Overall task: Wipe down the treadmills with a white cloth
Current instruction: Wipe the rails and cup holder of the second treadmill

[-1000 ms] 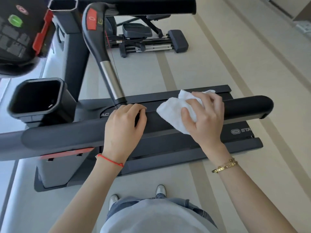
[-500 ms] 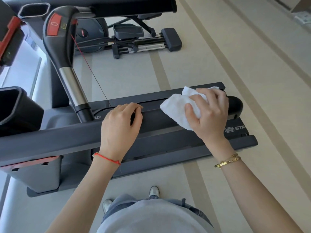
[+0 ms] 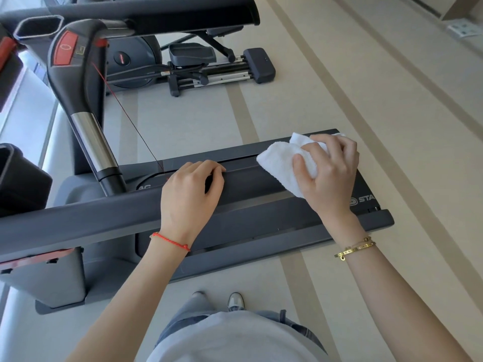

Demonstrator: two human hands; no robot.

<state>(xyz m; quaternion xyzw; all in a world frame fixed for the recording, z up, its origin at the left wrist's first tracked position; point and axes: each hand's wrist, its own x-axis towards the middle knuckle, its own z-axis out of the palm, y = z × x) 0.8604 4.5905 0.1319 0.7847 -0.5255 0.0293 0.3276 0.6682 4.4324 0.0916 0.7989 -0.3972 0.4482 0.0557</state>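
A dark grey treadmill [image 3: 261, 231] lies across the middle of the view, with its near side handrail [image 3: 78, 220] running from the left edge to the right. My right hand [image 3: 329, 176] grips a folded white cloth [image 3: 277, 163] wrapped over the right end of that handrail. My left hand [image 3: 190, 194] curls over the rail's middle and holds it. The rail's tip is hidden under the cloth and my right hand.
An upright handle [image 3: 78, 82] with a red button rises at the left, a thin red cord [image 3: 125, 111] hanging from it. A black cup holder [image 3: 18, 178] sits at the far left. An elliptical machine [image 3: 198, 64] stands behind on the beige floor [image 3: 366, 100].
My right hand has slid the cloth rightward along the handrail to its end, which is now covered. My left hand has stayed gripping the rail. The view has shifted.
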